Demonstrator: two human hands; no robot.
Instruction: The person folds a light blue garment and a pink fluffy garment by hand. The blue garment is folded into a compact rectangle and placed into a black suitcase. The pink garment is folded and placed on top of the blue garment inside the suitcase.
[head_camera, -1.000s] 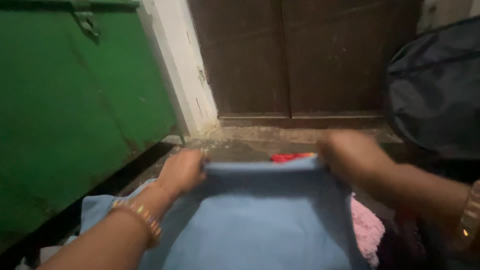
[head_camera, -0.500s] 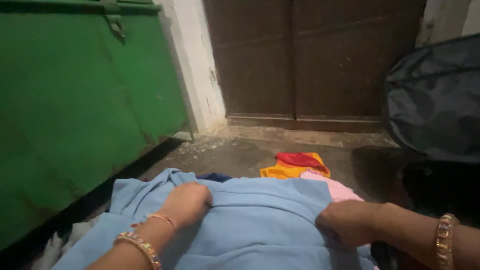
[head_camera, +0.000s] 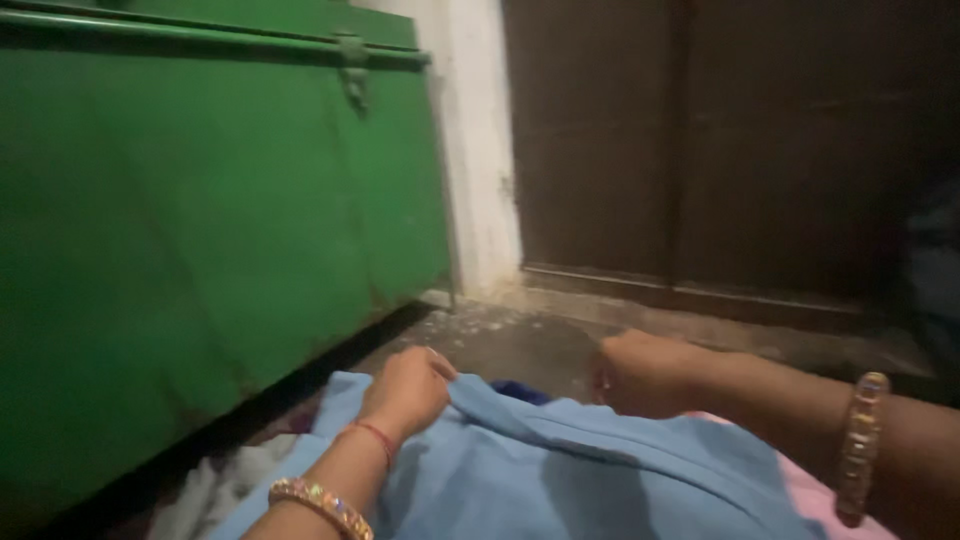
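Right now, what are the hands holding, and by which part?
Both hold the light blue cloth by its far folded edge: left hand pinches one end, right hand grips the other.

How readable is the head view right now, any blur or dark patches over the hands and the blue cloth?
Head view: dim indoor light, soft motion blur overall. The left hand and the right hand are smeared but readable, both gripping the light blue cloth. The brown door and right edge sink into shadow; the green metal box is evenly lit, without glare.

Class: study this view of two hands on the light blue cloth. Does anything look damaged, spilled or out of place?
Nothing is spilled or broken. The light blue cloth lies rumpled, one edge pinched by the left hand and the right hand. The concrete floor near the white wall looks speckled and worn.
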